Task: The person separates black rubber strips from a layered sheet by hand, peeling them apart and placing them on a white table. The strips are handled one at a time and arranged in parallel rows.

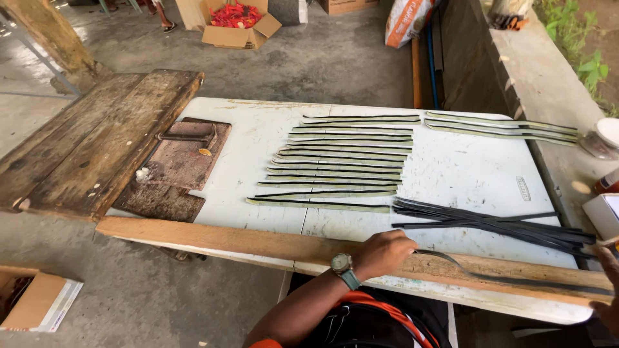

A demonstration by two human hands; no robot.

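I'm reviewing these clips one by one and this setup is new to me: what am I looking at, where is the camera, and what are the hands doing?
There is no machine; a person works bare-handed, and the one camera sits on their head, looking down. The left hand, with a wristwatch, presses one end of a thin black strip onto a long wooden plank at the near edge of a white table. The right hand is mostly out of frame; its grip is unclear. On the table lie rows of pale-backed strips, a loose bundle of black strips, and a rusty metal plate.
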